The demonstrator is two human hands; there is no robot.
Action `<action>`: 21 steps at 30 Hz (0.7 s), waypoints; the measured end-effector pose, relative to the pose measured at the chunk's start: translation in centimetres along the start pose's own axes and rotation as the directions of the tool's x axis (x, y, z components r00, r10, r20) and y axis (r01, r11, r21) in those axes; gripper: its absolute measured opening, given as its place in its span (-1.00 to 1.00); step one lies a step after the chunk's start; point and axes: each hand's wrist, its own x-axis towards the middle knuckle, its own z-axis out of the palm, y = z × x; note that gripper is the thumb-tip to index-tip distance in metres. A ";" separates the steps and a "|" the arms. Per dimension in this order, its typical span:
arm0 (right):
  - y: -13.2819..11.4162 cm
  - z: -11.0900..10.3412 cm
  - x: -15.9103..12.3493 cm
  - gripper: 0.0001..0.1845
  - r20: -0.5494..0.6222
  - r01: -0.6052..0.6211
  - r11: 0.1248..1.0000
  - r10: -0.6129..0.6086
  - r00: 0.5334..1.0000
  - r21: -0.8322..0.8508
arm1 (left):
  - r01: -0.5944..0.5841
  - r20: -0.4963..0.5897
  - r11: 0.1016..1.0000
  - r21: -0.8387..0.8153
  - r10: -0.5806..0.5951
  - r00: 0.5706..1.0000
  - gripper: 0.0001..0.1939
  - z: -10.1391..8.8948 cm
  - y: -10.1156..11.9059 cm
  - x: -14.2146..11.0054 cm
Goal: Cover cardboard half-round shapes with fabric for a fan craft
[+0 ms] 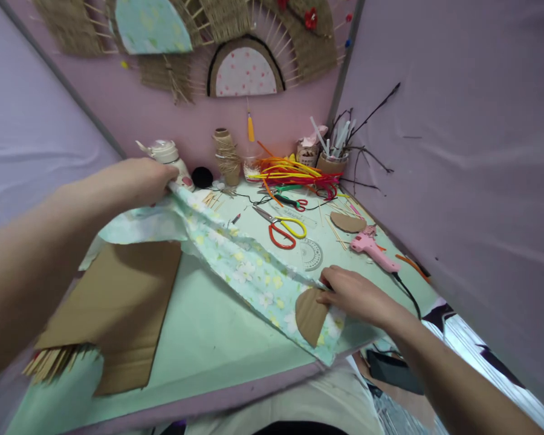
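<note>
A strip of light green floral fabric [245,266] stretches slantwise between my two hands. My left hand [152,178] is closed on its raised far end, near the white bottle. At the lower right, my right hand [349,290] pinches the near end of the fabric together with a small half-round cardboard piece [309,317], which lies on the cloth. A larger cardboard sheet [131,302] with a curved cut-out rests on the table under the left part of the fabric. Thin wooden sticks [57,362] poke out from beneath that sheet.
Scissors [283,232] with red and yellow handles and a clear protractor [311,254] lie beyond the fabric. A pink glue gun [374,251] is at the right, by a cardboard half-disc [347,222]. Twine [227,158], pipe cleaners [294,171] and a white bottle [170,160] stand along the back.
</note>
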 end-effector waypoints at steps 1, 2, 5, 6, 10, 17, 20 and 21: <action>-0.5 0.4 -0.1 -0.86 -0.021 -0.022 1.000 0.022 1.000 0.015 | 0.001 -0.024 1.000 0.007 -0.001 1.000 -0.84 -1.0 0.5 0.8; -1.1 0.7 -0.1 -0.86 -0.048 -0.039 0.999 0.041 0.998 0.036 | -0.008 -0.067 1.000 0.014 0.009 0.998 -0.81 -2.0 1.0 1.6; -3.8 1.9 0.4 -0.87 -0.138 -0.054 0.994 0.067 0.988 0.099 | -0.011 -0.152 0.997 -0.071 0.000 0.988 -0.75 -5.0 3.2 3.8; -4.9 2.3 0.6 -0.88 -0.160 -0.050 0.992 0.068 0.985 0.113 | 0.005 -0.190 0.991 -0.132 -0.030 0.981 -0.73 -5.8 4.1 4.4; -7.4 3.4 1.5 -0.81 -0.178 -0.060 0.983 0.092 0.980 0.174 | -0.068 -0.291 0.986 -0.150 0.022 0.957 -0.56 -5.7 7.9 6.6; -4.0 0.5 2.5 -0.66 -0.107 0.015 0.962 0.014 0.994 0.274 | -0.132 -0.189 0.966 -0.224 0.090 0.978 -0.47 -0.2 10.0 3.5; -3.5 -1.9 4.9 -0.73 -0.134 0.093 0.967 -0.062 0.989 0.236 | 0.007 0.026 0.952 -0.305 0.001 1.000 -0.68 2.5 9.7 -0.8; -3.8 -2.5 6.0 -0.75 -0.148 0.120 0.968 -0.088 0.985 0.219 | 0.080 0.101 0.930 -0.360 -0.046 0.994 -0.73 3.6 10.0 -2.2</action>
